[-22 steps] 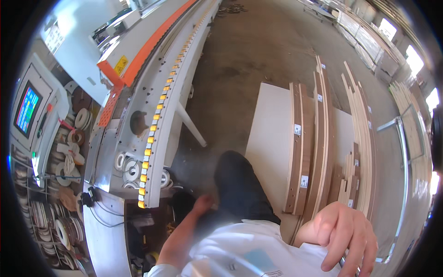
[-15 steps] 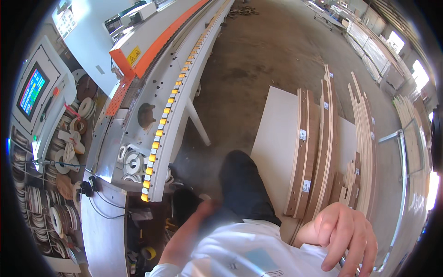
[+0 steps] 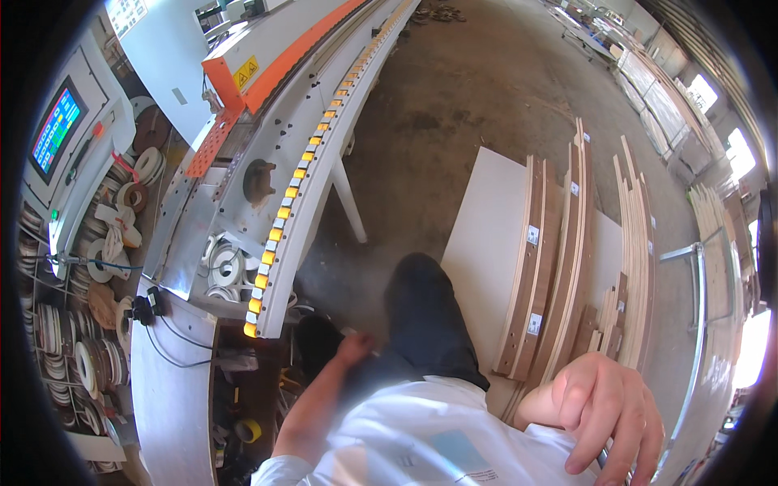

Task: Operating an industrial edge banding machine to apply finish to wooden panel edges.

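My left hand [image 3: 354, 348] is low beside my dark-trousered thigh, below the near end of the machine's roller rail [image 3: 284, 213]. Its fingers look curled in, and a small pale bit shows at them, too small to name. On the other side, my right hand [image 3: 608, 413] hangs loosely in front of my white shirt, at the lower right. Its fingers droop, slightly apart, with nothing visible in them. A bit of metal shows beneath this hand; whether they touch I cannot tell.
At left stand a control panel [image 3: 58, 134] with a lit screen and racks of edge-band rolls [image 3: 101, 373]. A white cabinet [image 3: 174, 389] holds yellow tape [image 3: 248, 430] beside it. Brown board strips [image 3: 531, 267] lie on pale panels [image 3: 486, 211] at right, near a metal-framed cart [image 3: 701, 324].
My left hand has moved slightly up and away from my body, and shows more sharply. My right hand keeps its pose. The view has shifted a little.
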`<state>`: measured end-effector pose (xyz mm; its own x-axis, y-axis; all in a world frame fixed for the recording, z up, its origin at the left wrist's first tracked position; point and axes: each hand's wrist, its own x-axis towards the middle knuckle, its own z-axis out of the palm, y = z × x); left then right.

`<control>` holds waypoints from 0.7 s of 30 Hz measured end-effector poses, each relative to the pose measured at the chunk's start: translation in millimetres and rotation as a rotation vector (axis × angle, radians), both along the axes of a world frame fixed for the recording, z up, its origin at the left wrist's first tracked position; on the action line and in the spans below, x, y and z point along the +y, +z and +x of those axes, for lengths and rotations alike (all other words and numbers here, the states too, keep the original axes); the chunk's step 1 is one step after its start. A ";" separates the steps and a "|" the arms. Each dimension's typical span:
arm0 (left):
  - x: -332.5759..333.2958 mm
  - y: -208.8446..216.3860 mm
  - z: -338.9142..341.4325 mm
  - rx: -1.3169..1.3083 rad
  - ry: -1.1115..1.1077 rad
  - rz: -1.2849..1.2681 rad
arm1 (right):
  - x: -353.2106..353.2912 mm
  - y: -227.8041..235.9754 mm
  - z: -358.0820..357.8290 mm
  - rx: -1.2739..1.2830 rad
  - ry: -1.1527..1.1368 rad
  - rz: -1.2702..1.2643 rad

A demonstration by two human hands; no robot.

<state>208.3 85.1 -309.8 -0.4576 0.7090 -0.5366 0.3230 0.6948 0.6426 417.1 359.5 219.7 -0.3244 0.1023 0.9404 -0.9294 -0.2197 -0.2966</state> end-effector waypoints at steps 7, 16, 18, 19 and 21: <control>-5.7 -21.2 1.1 -0.061 0.104 0.040 | -1.5 3.9 -5.0 0.001 0.044 0.031; -0.2 -1.2 1.6 -0.046 0.079 0.047 | -1.6 1.2 -5.1 0.000 0.022 0.049; -3.9 -3.7 1.5 -0.032 0.081 0.062 | -1.5 2.4 -5.6 -0.001 0.036 0.052; -5.0 -5.4 2.0 -0.042 0.095 0.067 | -1.3 2.9 -5.9 -0.005 0.046 0.056; -3.2 -6.2 2.0 -0.054 0.103 0.074 | 0.1 3.2 -6.8 -0.002 0.042 0.064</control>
<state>210.3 81.9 -316.0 -0.5022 0.6980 -0.5105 0.2156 0.6727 0.7078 410.4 359.6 222.9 -0.3285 0.0281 0.9441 -0.9194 -0.2386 -0.3128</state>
